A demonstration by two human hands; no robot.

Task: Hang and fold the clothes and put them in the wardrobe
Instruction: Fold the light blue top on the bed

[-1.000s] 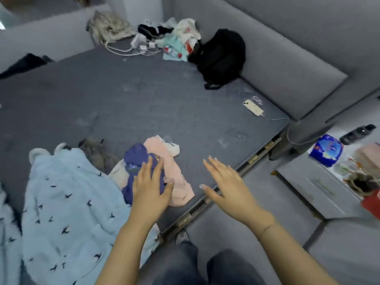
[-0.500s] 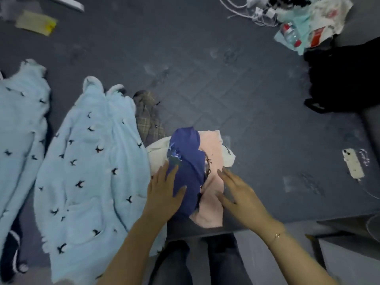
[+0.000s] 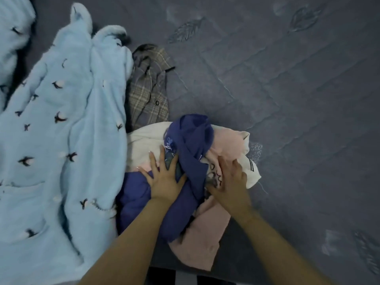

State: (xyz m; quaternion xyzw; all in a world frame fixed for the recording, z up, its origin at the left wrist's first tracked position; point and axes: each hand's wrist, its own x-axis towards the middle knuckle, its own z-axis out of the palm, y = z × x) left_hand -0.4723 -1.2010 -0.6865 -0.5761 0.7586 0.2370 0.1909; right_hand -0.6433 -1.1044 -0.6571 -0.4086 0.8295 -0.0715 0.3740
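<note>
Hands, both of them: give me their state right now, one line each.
Left hand: open, fingers spread, pressing on the navy garment.
Right hand: open, fingers laid flat on the pink garment.

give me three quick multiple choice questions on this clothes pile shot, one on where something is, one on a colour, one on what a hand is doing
1. Where does the plaid garment lie?
A. Between the light blue fleece robe and the small pile
B. Under the right hand
C. Off the mattress

2. What colour is the garment on top of the pile, under the left hand?
A. Red
B. Dark blue
C. Green

3. What is the right hand doing?
A. Hanging in the air away from the clothes
B. Holding a hanger
C. Resting on the pink garment

Answers: 1 A, it shows beside the robe's edge, just beyond the pile. 2 B, the dark blue garment is draped over the pink and cream ones. 3 C, its fingers lie on the printed pink cloth.
</note>
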